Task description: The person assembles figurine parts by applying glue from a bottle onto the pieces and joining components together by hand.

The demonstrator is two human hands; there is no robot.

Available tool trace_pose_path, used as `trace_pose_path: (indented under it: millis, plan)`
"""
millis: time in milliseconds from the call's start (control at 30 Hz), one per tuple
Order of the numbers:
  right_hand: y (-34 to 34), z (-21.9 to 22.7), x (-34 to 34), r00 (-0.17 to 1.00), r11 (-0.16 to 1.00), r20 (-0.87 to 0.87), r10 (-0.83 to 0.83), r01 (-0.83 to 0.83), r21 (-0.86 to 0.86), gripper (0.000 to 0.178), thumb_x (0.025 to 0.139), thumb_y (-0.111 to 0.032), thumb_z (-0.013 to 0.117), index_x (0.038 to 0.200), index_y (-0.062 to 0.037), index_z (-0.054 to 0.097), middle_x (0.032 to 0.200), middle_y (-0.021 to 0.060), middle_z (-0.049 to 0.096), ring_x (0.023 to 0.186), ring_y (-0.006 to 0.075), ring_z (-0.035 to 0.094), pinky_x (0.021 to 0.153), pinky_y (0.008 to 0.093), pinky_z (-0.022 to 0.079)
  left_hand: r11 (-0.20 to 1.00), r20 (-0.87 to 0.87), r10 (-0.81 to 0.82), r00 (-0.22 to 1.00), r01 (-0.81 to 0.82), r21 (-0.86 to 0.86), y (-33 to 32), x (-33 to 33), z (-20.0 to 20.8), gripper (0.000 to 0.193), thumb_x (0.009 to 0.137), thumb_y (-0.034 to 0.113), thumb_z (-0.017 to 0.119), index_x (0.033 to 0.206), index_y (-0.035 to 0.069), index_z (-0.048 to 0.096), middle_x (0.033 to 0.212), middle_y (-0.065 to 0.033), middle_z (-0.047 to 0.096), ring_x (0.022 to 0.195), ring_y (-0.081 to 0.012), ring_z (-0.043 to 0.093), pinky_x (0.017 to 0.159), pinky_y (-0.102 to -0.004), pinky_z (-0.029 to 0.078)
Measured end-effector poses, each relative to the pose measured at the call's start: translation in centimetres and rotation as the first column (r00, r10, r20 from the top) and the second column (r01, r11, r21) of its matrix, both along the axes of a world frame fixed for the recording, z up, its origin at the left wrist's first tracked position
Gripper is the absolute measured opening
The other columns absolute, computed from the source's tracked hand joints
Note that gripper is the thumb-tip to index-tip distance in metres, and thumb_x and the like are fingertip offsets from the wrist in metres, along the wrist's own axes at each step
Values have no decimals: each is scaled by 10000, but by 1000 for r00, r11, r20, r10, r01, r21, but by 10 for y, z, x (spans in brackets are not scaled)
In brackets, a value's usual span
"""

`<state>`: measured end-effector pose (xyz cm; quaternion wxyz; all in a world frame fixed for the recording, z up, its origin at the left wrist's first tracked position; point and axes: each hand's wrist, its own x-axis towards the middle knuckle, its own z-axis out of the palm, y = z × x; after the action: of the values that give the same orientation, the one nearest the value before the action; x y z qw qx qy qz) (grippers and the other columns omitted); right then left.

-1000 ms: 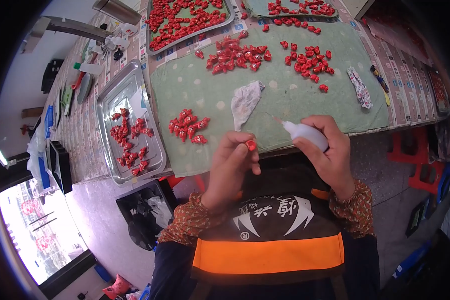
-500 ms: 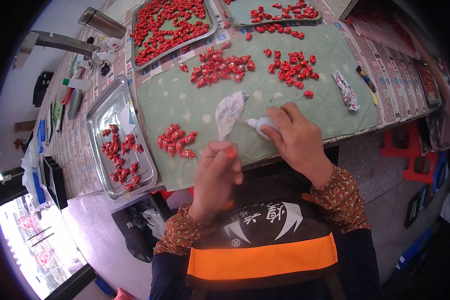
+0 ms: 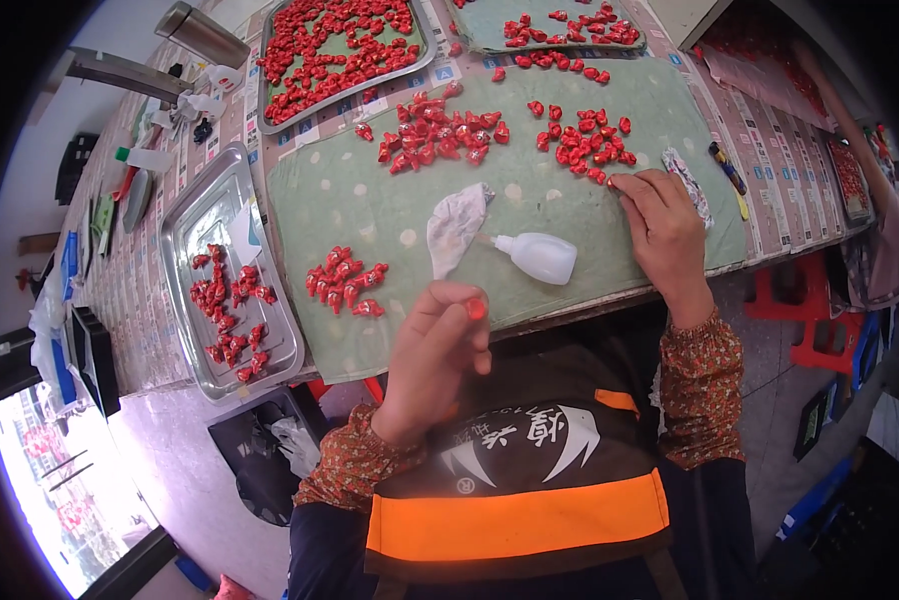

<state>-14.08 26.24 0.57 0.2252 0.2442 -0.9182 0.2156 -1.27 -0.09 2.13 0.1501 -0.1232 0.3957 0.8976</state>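
Piece in hand: a small red piece (image 3: pixel 477 309) is up off the table at its near edge, seemingly unfinished, since it is not set down with any group.
Left fingers: thumb and forefinger of the left hand (image 3: pixel 432 340) pinch that piece, with no gap around it.
Left tray: a metal tray (image 3: pixel 208 203) holds some red figures; perhaps these are done, but the view cannot confirm it.
Left cluster: more red figures (image 3: pixel 345 282) lie grouped on the green cloth (image 3: pixel 370 195), possibly done too.
Bottle: a white squeeze bottle (image 3: pixel 542 258) lies on its side, in neither hand, its nozzle near a crumpled white cloth (image 3: pixel 460 225).
Right fingers: the right hand's (image 3: pixel 668 228) thumb and forefinger stand narrow at the right pile's near edge; whether they grip anything, I cannot tell.
Right pile: many red pieces (image 3: pixel 582 140) remain loose.
Middle pile: plenty here (image 3: pixel 435 135) as well, apparently left to handle.
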Motion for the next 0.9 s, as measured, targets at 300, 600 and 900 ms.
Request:
trace_pose_path:
  millis: [300,600,900]
  plan:
    - [2,-5,-11,1000,998,26,6,-4,-64,139,811,-17,663,943,-29,622,868,92,595,804,275,591,676,370,482,997,68,-26,997,21,70,3,2,-2,257,996,213,524,1186,39,519,1033,-50,508,788,-102,506,585,-219,466]
    - [-53,50,72,906,875,262,334,-195,-442,171,795,52,692,936,-5,615,840,85,601,679,170,558,594,262,443,993,64,21,998,-28,113,16,4,-4,234,998,200,515,1158,29,527,953,-28,543,797,-100,528,609,-249,483]
    - [-76,47,100,940,890,116,321,-258,-376,213,771,21,700,951,-2,590,812,122,590,688,288,597,581,355,490,995,-83,73,994,-79,-64,27,12,-7,207,983,124,534,1158,15,520,904,-54,561,789,-104,544,635,-248,511]
